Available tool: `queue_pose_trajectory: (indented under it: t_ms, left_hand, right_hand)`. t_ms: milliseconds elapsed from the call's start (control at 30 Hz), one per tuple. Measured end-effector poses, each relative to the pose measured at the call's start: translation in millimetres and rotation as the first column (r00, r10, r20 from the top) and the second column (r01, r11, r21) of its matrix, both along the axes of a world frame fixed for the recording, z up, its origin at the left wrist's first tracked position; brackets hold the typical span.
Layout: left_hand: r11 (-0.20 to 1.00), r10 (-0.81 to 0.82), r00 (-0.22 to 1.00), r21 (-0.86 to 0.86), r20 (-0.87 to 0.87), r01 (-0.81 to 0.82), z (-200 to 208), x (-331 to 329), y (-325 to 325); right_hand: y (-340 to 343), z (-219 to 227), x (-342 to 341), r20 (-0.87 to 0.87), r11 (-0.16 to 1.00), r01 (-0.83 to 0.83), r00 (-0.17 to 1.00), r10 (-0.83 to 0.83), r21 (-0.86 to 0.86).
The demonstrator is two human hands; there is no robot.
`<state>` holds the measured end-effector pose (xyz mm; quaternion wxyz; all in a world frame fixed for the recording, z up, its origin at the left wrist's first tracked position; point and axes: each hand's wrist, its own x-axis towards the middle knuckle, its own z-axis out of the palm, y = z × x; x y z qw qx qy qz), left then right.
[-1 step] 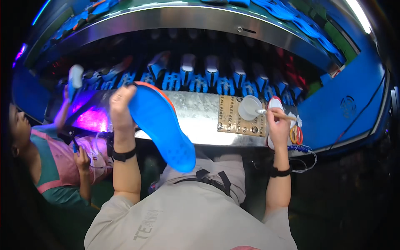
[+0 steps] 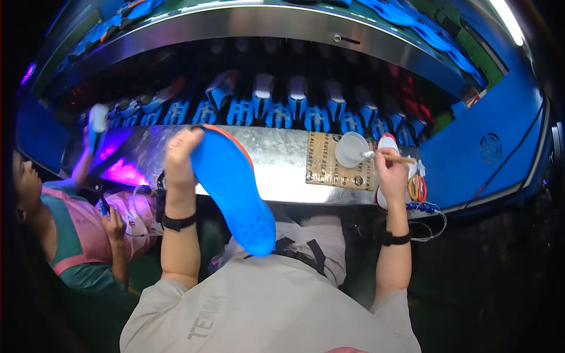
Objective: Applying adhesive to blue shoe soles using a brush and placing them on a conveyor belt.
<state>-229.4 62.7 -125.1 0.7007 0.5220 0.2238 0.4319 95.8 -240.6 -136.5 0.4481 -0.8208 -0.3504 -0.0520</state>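
Note:
My left hand (image 2: 181,154) is closed around the toe end of a blue shoe sole (image 2: 231,182) with an orange edge. The sole hangs tilted in front of my body, its dotted heel end pointing down. In my right hand (image 2: 393,170) is a brush (image 2: 401,158) with a wooden handle, its pale head pointing left at the rim of a white cup (image 2: 352,148). The cup stands on a piece of brown printed cardboard (image 2: 318,160). Close behind my right hand is a white and red shoe or sole (image 2: 386,141), partly hidden by the hand.
A metal ledge (image 2: 276,154) runs across in front of me. Beyond it, several shoes on blue holders (image 2: 297,100) line up under a steel-edged shelf (image 2: 265,22). Orange-handled scissors (image 2: 418,187) lie at right. A co-worker (image 2: 79,235) sits at left holding a shoe part.
My left hand has shifted slightly right with the blue sole, and the heel end has dropped a little. My right hand and brush barely differ. The co-worker's raised shoe part is a bit lower.

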Motion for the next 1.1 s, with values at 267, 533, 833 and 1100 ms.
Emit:
queue_pose_trajectory:
  t_ms: [267, 533, 833, 1100]
  left_hand:
    - [0.291, -0.609, 0.527, -0.451, 0.592, 0.843, -88, -10, -102]
    - [0.441, -0.623, 0.642, -0.476, 0.447, 0.76, -94, -23, -119]
    - [0.483, -0.655, 0.653, -0.454, 0.38, 0.749, -82, -5, -116]
    - [0.445, -0.701, 0.621, -0.465, 0.35, 0.765, -76, -7, -118]
  right_hand:
    - [19, -25, 25, 0.101, 0.983, 0.018, 0.995, 0.001, -0.181]
    - [17, -21, -30, -0.327, 0.969, -0.128, 0.925, 0.192, 0.209]
    - [28, -27, -115, -0.4, 0.91, -0.288, 0.828, 0.393, 0.297]
    - [41, -25, -114, -0.303, 0.911, -0.291, 0.876, 0.376, 0.292]
